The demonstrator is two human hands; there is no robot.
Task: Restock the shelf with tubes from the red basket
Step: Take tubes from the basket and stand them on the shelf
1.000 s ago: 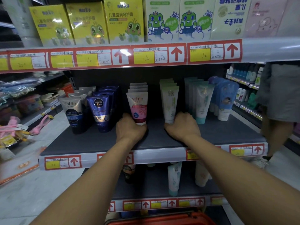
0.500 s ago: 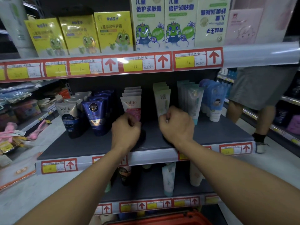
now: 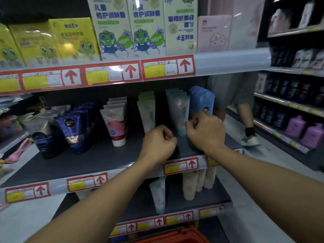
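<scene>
— What's crowding the shelf [image 3: 98, 160] where the hands are?

— Rows of tubes. Left to right: navy tubes [image 3: 73, 130], a pink and white row [image 3: 114, 127], pale green ones [image 3: 148, 114], teal-capped ones [image 3: 179, 113], then blue bottles [image 3: 201, 100]. The left hand [image 3: 158, 143] is curled into a fist in front of the green row, and I can't see anything in it. The right hand [image 3: 206, 131] is curled too, up against the blue bottles and teal tubes; whether it pinches one, I cannot tell.

— Any room to move?

— A bare dark strip runs along the shelf's front, behind the red price strip [image 3: 180, 166]. Another person's leg [image 3: 245, 116] stands in the aisle at right.

— And the basket?

— The red basket [image 3: 177, 235] sits low at the bottom edge, below 2 more shelves. Frog-print boxes [image 3: 112, 34] line the shelf above.
</scene>
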